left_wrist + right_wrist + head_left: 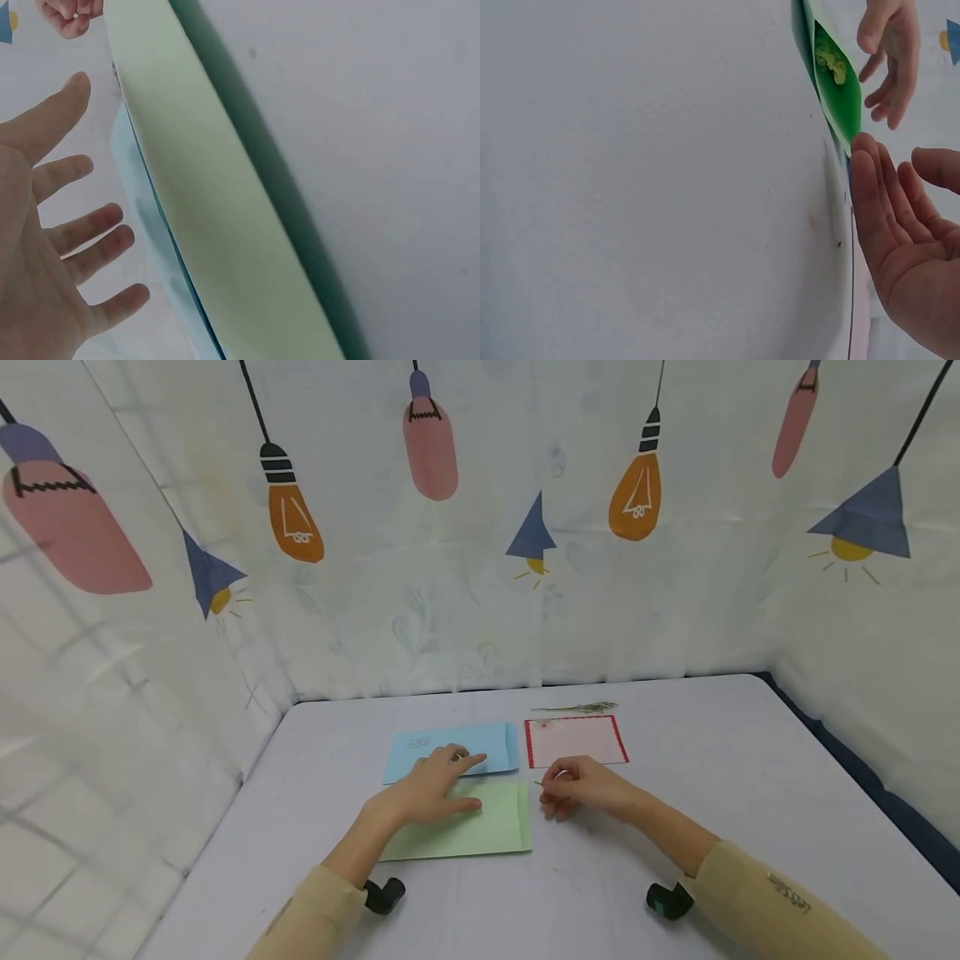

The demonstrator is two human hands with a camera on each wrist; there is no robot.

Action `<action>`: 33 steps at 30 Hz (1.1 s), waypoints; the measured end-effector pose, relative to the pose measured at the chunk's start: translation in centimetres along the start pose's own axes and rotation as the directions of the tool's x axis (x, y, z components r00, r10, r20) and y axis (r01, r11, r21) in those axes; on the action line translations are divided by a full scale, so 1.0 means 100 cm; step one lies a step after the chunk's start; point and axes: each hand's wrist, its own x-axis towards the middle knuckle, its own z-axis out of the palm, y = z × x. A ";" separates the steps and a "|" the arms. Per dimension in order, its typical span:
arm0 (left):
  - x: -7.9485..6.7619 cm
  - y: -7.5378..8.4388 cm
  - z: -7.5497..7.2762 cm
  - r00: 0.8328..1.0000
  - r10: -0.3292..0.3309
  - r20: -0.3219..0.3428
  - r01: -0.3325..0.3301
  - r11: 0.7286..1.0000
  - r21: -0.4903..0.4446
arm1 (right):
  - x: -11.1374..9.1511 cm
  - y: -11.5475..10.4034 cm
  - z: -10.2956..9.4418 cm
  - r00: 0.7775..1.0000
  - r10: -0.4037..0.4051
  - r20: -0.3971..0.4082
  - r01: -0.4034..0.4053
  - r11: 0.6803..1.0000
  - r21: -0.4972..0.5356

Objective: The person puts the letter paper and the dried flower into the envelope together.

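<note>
The left hand [433, 787] is hovering over the green envelope [491, 831] with its fingers spread, and is holding nothing. The envelope is lying in front of the blue envelope [450, 739]. Beside its right end, the right hand [585, 788] is pinching one small thin piece [537, 783], its fingers bending, near the red-edged card [577, 742].

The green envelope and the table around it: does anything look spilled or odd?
Tiny specks lie on the white tabletop near the green envelope, like stray crumbs, though too small to identify. One end of the envelope gapes, showing crinkled yellow-green material inside. Nothing else stands out.
</note>
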 end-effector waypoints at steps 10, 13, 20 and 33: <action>0.019 -0.014 -0.001 0.991 -0.113 -0.075 0.113 0.994 -0.010 | 0.021 -0.002 -0.001 0.996 0.012 -0.085 -0.010 1.000 0.024; 0.025 -0.019 -0.001 0.987 -0.143 -0.080 0.143 0.990 -0.005 | 0.030 -0.004 0.001 0.991 0.022 -0.135 -0.017 0.999 0.032; 0.035 -0.029 -0.001 0.982 -0.178 -0.054 0.176 0.983 -0.050 | 0.051 -0.008 0.005 0.969 0.042 -0.244 -0.023 0.997 0.079; 0.046 -0.044 0.001 0.976 -0.215 0.010 0.216 0.975 -0.061 | 0.089 -0.010 0.012 0.940 0.030 -0.339 -0.016 0.999 0.043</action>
